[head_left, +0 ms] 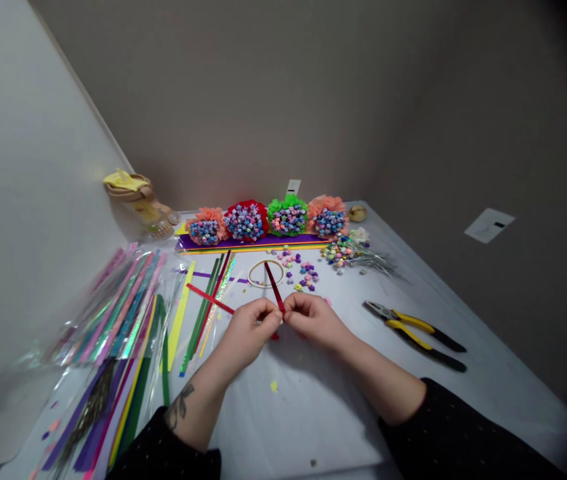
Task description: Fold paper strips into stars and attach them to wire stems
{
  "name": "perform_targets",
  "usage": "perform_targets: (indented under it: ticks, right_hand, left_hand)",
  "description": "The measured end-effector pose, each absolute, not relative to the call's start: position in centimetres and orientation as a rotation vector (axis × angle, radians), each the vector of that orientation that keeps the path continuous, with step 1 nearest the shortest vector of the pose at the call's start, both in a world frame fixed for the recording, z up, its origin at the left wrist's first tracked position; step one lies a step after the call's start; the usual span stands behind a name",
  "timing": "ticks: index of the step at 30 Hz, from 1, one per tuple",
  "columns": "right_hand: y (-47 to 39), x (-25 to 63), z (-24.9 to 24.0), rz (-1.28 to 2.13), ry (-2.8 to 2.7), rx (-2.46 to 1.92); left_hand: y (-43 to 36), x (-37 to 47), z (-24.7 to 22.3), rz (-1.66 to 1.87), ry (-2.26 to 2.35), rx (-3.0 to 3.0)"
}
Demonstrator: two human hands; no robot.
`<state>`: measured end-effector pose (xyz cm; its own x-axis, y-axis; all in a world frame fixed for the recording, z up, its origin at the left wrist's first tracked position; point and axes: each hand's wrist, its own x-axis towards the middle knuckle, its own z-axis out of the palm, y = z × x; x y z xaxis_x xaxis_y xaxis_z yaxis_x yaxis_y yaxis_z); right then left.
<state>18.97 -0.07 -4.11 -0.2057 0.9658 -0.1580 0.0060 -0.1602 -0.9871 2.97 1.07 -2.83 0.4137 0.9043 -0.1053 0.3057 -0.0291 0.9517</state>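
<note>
A red paper strip [274,285] is pinched between my two hands over the middle of the table, its upper part pointing up and away across a round hoop [252,275]. My left hand [253,327] has thumb and forefinger closed on the strip. Touching it at the fingertips, my right hand [313,321] pinches the same strip from the right. A small red piece shows under the fingers. Another red strip [209,298] lies to the left, its end reaching my left hand. How the strip is folded is hidden by the fingers.
Yellow-handled pliers [416,333] lie at right. Colored strips and a plastic bag [113,300] cover the left side. Flower-like bundles [246,221] line the back, near small paper stars [308,268], silver wires [376,260] and a tan boot-shaped holder [140,203].
</note>
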Motion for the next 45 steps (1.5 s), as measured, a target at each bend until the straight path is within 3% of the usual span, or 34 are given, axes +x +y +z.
perform_targets:
  ticks: [12,16,22,45]
  right_hand:
    - [-0.08,19.0,-3.93,1.545,-1.245,-1.2]
    - [-0.1,19.02,-3.98,1.555,-1.13,-1.176]
    - [-0.15,18.96,-3.99,1.552,-1.088,-1.173]
    - [-0.02,19.06,-3.76,1.432,-1.227,-1.239]
  left_hand:
    - [1.21,2.84,-2.23,0.679,1.113,1.652]
    - [1.5,2.67,-2.4,0.784,1.178,1.487]
    - [1.22,3.12,-2.76,0.669,1.058,1.282]
    - [0.94,3.48,-2.61,0.755,1.166,1.482]
